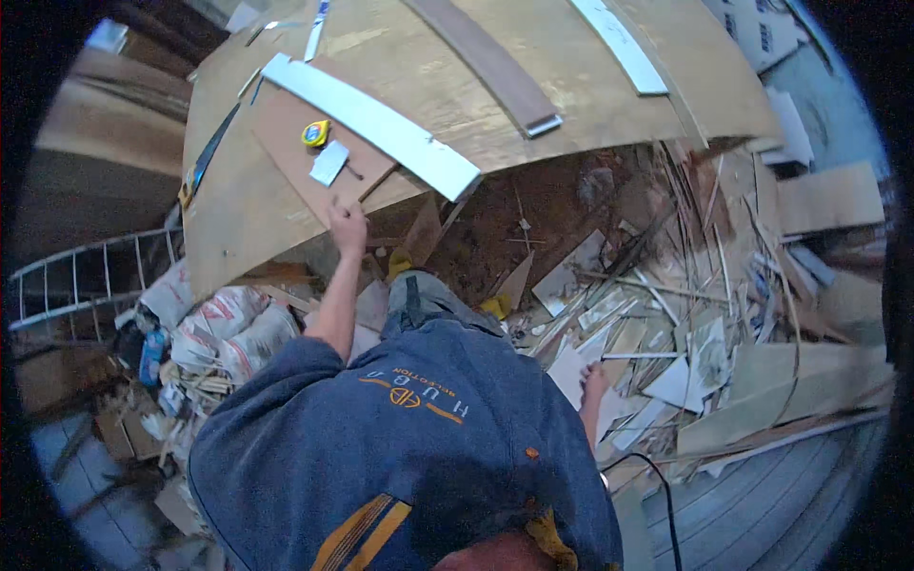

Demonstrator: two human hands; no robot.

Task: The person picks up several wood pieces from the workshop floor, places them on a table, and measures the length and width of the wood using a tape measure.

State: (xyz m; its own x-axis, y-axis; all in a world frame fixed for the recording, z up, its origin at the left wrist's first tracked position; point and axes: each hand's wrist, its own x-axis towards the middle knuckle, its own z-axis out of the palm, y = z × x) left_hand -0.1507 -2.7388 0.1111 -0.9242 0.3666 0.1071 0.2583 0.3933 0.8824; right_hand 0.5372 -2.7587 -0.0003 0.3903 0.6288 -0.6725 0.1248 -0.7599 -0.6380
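Note:
My left hand is at the near edge of a brown board lying on the large plywood sheet, its fingers closed on that edge. On the board rest a yellow tape measure and a small white offcut, with a short dark mark or stick beside it. A long white strip lies slantwise across the board's far side. My right hand hangs low at my right side, over the scrap pile; its fingers are too small and blurred to show whether it holds anything.
The plywood sheet also bears a brown strip, another white strip and a handsaw. Scrap pieces cover the floor at right, where a black cable runs. Filled sacks and a ladder stand left.

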